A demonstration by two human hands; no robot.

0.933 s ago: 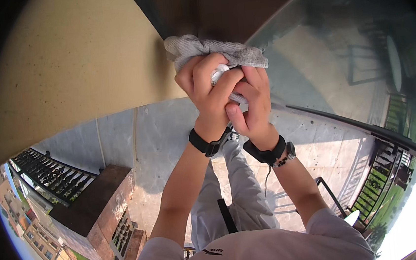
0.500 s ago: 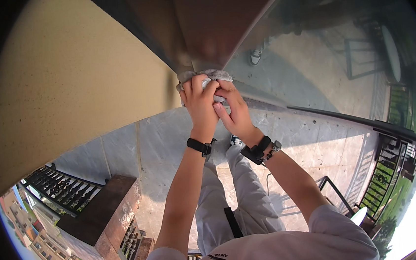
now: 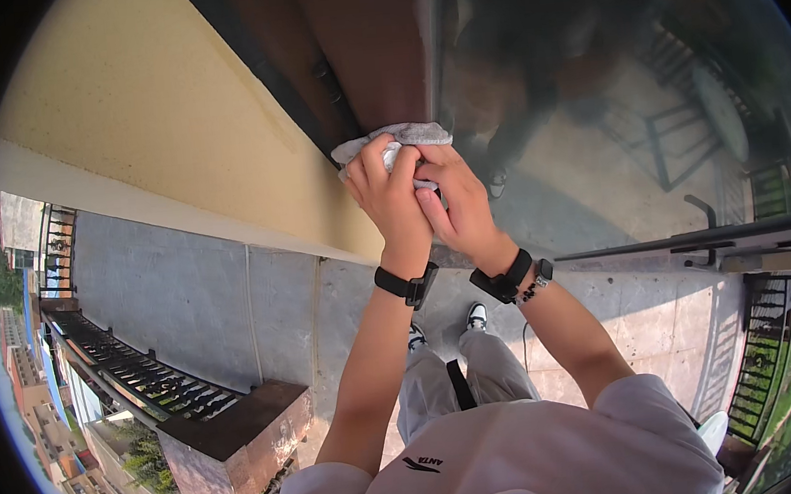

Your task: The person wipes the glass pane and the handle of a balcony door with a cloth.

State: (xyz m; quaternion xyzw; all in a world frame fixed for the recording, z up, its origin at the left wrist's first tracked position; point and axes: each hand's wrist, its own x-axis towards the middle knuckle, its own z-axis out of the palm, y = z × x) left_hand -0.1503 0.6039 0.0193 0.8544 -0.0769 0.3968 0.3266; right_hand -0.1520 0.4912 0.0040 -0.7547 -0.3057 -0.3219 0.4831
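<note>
A grey cloth point(image 3: 421, 134) is bunched up and pressed against a dark brown door or window frame point(image 3: 375, 61). My left hand point(image 3: 389, 196) is closed on the cloth's left part, its fingers curled over the folds. Close beside it, my right hand point(image 3: 462, 199) grips the right part, its thumb near the left hand. A whitish patch point(image 3: 391, 156) shows between the fingers; whether it is part of the cloth, I cannot tell. Black straps circle both wrists, and a watch point(image 3: 545, 272) and a beaded bracelet sit on the right one.
A yellowish wall point(image 3: 169, 126) adjoins the frame on the left. Dark reflective glass point(image 3: 584, 146) stands on the right, with a handle point(image 3: 705, 210) on its lower part. Below lies a grey tiled floor point(image 3: 174, 295), bordered by black railings point(image 3: 152, 362) and a stone pillar point(image 3: 244, 448).
The view has turned, showing more wall, railing and floor on the left. Both hands stay closed on the cloth against the frame, and the elongated dark fitting on the frame now shows.
</note>
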